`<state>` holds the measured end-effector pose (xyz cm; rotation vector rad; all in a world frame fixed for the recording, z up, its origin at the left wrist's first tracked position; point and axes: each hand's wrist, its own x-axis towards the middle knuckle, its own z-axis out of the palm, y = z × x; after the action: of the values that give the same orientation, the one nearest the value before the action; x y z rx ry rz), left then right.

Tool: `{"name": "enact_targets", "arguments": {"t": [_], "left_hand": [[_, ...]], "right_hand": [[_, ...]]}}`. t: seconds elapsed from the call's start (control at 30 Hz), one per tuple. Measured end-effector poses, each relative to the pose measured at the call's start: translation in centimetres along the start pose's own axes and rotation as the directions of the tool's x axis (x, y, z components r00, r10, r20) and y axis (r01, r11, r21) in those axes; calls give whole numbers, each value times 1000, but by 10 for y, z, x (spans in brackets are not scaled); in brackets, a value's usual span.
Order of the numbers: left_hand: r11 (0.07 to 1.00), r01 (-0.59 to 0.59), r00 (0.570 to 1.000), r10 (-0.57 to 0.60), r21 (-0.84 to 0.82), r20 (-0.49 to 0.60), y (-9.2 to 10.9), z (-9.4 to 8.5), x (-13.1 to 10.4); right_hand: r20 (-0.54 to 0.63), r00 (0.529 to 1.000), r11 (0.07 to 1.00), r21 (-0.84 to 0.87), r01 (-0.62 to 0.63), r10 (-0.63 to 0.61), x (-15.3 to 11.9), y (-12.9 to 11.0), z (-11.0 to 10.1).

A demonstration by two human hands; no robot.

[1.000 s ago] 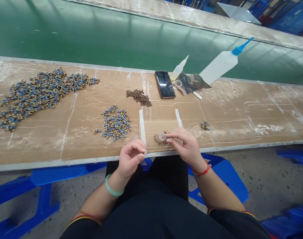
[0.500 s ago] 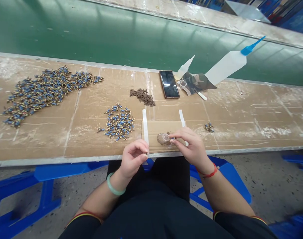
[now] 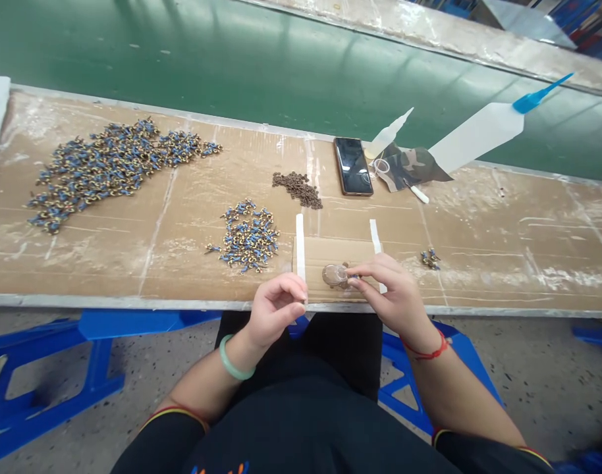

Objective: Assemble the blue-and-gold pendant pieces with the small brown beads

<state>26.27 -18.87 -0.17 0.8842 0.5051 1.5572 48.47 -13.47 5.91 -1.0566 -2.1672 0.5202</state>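
My right hand (image 3: pixel 394 293) pinches a small blue figurine (image 3: pixel 355 277), mostly covered by thumb and forefinger. The fingertips are at the right rim of a small oval clear dish (image 3: pixel 333 275) with a brownish edge. Under the dish lies a cardboard pad (image 3: pixel 313 249) between two white tape strips. My left hand (image 3: pixel 276 308) is at the table's front edge, left of the dish, its thumb and forefinger pinched on something tiny and dark that I cannot make out. Nearest to it is a small pile of blue-and-yellow figurines (image 3: pixel 250 238).
A larger figurine pile (image 3: pixel 103 164) spreads to the left, and several figurines (image 3: pixel 430 259) lie at right. Small brown discs (image 3: pixel 298 189) lie behind the pad. Farther back are a phone (image 3: pixel 353 166), a small dropper bottle (image 3: pixel 387 135), camouflage cloth (image 3: pixel 412 164) and a large white bottle (image 3: pixel 479 137).
The camera view has shifted, so the table's things appear farther right. Both hands keep nearly the same pose and place relative to the dish.
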Motion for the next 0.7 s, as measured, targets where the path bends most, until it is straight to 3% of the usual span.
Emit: {"name": "enact_targets", "arguments": {"t": [0.57,0.7], "left_hand": [[1000,8,1000,-8,-1,-9,1,1,1],[999,-17,1000,18,32,-26,3,1,6]], "right_hand": [[14,999,999,-34,-39,40,-1,2,-3],[-57,997,997,-53,-61,58,-2,1,-2]]}}
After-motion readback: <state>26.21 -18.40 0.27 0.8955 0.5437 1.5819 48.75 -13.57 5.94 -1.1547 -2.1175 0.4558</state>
